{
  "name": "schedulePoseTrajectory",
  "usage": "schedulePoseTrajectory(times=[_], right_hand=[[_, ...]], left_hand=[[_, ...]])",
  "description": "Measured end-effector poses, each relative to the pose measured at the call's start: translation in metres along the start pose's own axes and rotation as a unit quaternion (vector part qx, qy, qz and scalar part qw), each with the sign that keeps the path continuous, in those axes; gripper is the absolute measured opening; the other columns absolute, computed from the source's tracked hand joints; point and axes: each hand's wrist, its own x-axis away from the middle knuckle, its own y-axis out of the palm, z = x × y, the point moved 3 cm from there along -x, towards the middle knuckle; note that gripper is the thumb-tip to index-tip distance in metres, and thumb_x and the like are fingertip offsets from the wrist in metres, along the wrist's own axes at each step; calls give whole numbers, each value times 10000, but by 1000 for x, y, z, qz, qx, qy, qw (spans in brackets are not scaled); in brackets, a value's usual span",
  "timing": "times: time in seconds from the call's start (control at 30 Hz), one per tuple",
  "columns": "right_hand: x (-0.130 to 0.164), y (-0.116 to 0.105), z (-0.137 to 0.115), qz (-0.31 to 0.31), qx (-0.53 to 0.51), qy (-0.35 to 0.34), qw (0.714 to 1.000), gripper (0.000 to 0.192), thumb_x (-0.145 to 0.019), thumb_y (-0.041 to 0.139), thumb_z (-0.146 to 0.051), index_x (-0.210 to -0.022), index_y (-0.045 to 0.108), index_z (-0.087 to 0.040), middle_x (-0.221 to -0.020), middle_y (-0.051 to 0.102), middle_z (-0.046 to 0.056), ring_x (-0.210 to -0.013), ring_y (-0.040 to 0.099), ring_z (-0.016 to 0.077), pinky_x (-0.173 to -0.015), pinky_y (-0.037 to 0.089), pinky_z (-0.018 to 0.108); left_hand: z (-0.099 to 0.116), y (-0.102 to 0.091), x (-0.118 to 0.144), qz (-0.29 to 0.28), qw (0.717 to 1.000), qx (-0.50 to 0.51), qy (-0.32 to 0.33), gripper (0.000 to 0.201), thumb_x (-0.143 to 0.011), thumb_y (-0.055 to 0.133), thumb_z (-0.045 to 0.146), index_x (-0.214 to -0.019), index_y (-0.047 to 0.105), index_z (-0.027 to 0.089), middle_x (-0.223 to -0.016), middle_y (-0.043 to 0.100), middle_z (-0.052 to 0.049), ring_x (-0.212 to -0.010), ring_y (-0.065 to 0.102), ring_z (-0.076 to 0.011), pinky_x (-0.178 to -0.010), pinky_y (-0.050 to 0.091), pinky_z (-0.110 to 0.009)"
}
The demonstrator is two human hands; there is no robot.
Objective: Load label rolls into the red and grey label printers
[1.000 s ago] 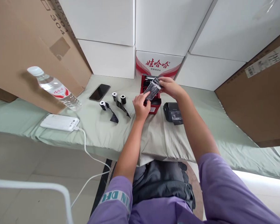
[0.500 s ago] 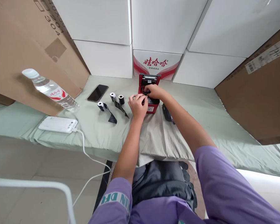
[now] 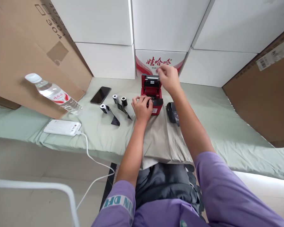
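Red printer (image 3: 152, 97) sits center frame on the green cloth (image 3: 210, 126), lid up; left hand (image 3: 142, 108) curls against its front, seemingly bracing it, while right hand (image 3: 169, 78) hovers by the lid, loosely curled, apparently empty.

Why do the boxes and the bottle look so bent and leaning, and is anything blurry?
Head view: the wide lens bows the edges, so the water bottle and cardboard box lean. The raised right hand is slightly motion-blurred; the left hand on the red printer is sharp. Light is soft and even.
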Motion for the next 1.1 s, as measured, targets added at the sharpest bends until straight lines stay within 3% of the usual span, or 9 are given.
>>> schedulePoseTrajectory(times=[0.1,0.2,0.3,0.4,0.5,0.63,0.77,0.93,1.1], right_hand=[[-9,7,15,51,-27,49,997,539,-1090,385,-456,-1540,550,-208,-1456,621,169,-1379,508,366,-1171,378,520],[1,24,21,52,-81,21,995,539,-1117,270,-428,-1410,636,-163,-1380,633,172,-1322,547,295,-1133,410,388],[27,35,23,62,-122,-12,991,458,-1096,319,-384,-1248,700,-181,-1269,664,150,-1231,579,271,-1087,436,353],[47,43,23,46,-170,-10,984,358,-1016,428,-296,-1197,720,-195,-1295,657,146,-1246,580,284,-1105,449,398],[50,55,25,48,-210,53,975,489,-930,469,-240,-1383,648,-203,-1488,552,153,-1394,508,290,-1184,417,422],[40,80,31,9,-262,170,950,818,-870,425,-221,-1675,287,-170,-1616,445,148,-1454,485,254,-1198,440,391],[38,96,33,-26,-298,180,937,925,-856,404,-250,-1721,93,-145,-1672,409,116,-1425,524,221,-1131,509,318],[42,95,31,-39,-338,155,927,943,-858,428,-280,-1722,72,-153,-1718,374,110,-1348,576,222,-1070,548,295],[42,95,33,-39,-349,152,924,939,-837,477,-265,-1705,130,-171,-1730,363,104,-1389,555,244,-1106,539,324]], left_hand=[[0,0,0,-1,1000,3,2,283,-1018,539,346,-1072,807,272,-1241,777,-92,-1318,491,-366,-1180,331,-530],[-1,0,0,3,1000,-3,4,302,-1020,529,349,-1086,813,268,-1226,785,-97,-1309,490,-366,-1181,328,-534],[-1,0,0,2,1000,-8,8,314,-1019,525,353,-1083,819,263,-1226,788,-96,-1295,490,-370,-1171,335,-540],[2,0,2,3,1000,-17,13,310,-1014,527,332,-1087,821,267,-1221,789,-92,-1295,500,-366,-1160,352,-530],[4,0,4,0,999,-28,19,301,-1009,533,319,-1088,820,272,-1225,786,-88,-1295,512,-357,-1162,363,-518],[5,0,5,-7,999,-31,12,303,-1006,533,328,-1093,816,268,-1237,779,-90,-1302,505,-359,-1179,355,-516],[4,-1,5,-6,999,-37,17,317,-1012,513,332,-1113,806,264,-1234,782,-92,-1298,511,-347,-1191,356,-504],[5,-4,5,11,998,-49,37,350,-1007,498,339,-1212,762,235,-1317,742,-115,-1299,555,-326,-1202,365,-476],[-1,-12,5,52,996,-69,10,355,-972,550,335,-1248,732,207,-1350,681,-162,-1323,567,-331,-1216,364,-467]])
